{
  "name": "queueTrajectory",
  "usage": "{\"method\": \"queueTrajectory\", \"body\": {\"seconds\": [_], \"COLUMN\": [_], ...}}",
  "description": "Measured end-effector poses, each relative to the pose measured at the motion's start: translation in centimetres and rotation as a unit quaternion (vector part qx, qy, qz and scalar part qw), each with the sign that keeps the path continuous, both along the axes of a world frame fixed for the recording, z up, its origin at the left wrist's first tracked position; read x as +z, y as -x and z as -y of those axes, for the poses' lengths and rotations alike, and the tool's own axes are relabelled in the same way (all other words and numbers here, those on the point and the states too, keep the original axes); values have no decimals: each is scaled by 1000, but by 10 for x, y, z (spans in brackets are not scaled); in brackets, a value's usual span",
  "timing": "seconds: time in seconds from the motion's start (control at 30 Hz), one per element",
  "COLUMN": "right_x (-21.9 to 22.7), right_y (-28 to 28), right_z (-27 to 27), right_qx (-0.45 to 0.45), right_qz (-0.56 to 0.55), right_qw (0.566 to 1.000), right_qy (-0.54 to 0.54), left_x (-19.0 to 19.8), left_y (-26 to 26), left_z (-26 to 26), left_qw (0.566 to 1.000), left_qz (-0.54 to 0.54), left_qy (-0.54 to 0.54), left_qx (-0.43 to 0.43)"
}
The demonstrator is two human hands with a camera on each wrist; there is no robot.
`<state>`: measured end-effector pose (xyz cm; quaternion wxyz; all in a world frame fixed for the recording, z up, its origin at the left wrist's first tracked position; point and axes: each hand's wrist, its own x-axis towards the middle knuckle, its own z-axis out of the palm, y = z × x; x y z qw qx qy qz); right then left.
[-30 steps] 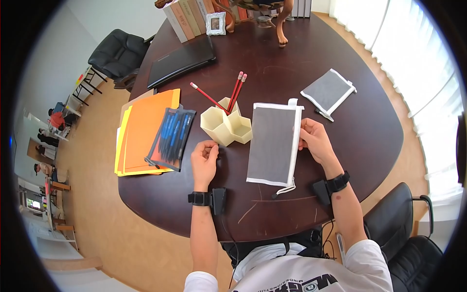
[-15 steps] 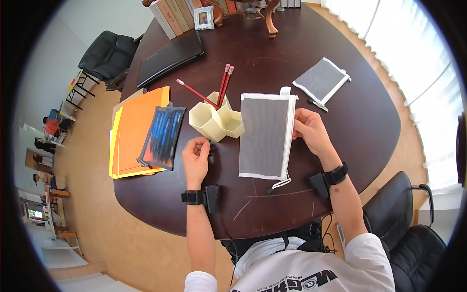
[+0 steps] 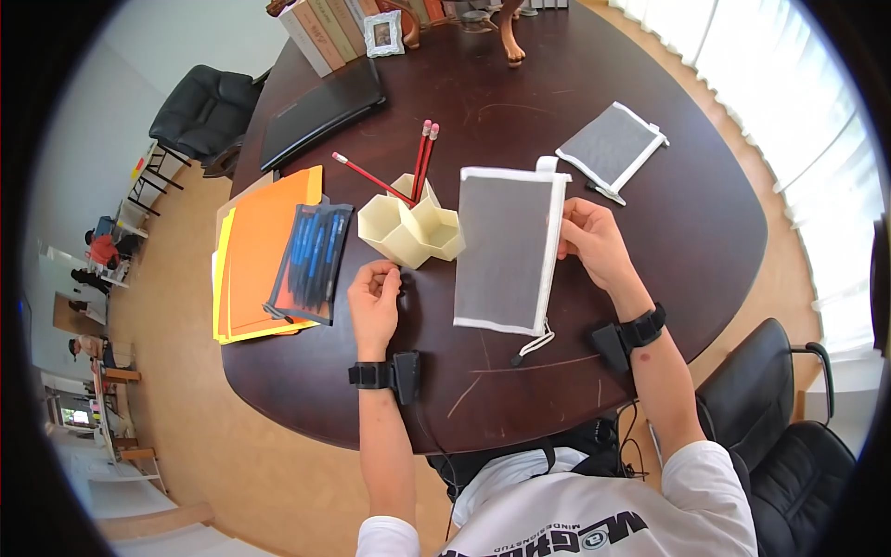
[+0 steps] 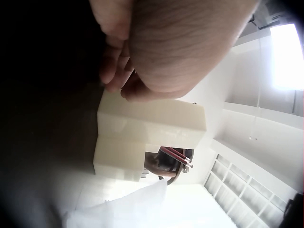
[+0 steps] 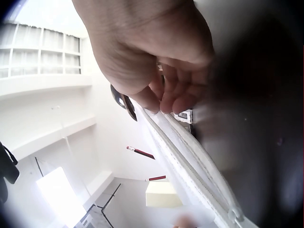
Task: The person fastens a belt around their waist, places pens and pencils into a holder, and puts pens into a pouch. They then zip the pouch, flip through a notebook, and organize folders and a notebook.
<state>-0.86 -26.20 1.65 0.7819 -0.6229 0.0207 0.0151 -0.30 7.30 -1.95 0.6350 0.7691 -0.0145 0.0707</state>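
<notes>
My right hand (image 3: pixel 594 246) pinches the zipped edge of a white-trimmed grey mesh zip pouch (image 3: pixel 509 251), held raised over the table in front of me. The zip's two white bands (image 5: pixel 190 166) stand apart beneath my fingertips in the right wrist view. My left hand (image 3: pixel 373 311) rests by the near side of a cream hexagonal pencil holder (image 3: pixel 390 232), fingers loosely curled, nothing in them. Three red pencils (image 3: pixel 371 179) lean out of the holder. Another mesh pouch (image 3: pixel 611 144) lies flat at the right.
Orange and yellow folders (image 3: pixel 243 269) lie at the left, under a dark pouch of blue pens (image 3: pixel 314 260). A black laptop (image 3: pixel 320 116) lies behind them. Books (image 3: pixel 316 32) and a white picture frame (image 3: pixel 383 35) stand at the back. A black chair (image 3: pixel 752 408) stands at the right.
The mesh pouch and my right hand have moved slightly up and away from the table's near edge. My left hand stays beside the pencil holder. The head view has shifted a little.
</notes>
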Motion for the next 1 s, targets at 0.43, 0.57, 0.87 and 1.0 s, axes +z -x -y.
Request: {"method": "queueTrajectory", "body": {"seconds": [0.43, 0.57, 0.87, 1.0], "right_x": [6, 6, 8, 7], "right_y": [1, 0, -1, -1], "right_z": [3, 4, 5, 5], "right_qx": [-156, -157, -189, -194], "right_qz": [60, 54, 57, 57], "right_qw": [975, 977, 972, 971], "right_qy": [-144, -136, -126, -126], "left_x": [74, 114, 147, 163], "left_y": [-45, -85, -121, -123], "left_z": [-22, -22, -14, 6], "left_qw": [988, 976, 906, 890], "left_qz": [111, -15, -48, -32], "left_qy": [-102, -215, -362, -377], "left_qx": [41, -38, -215, -255]}}
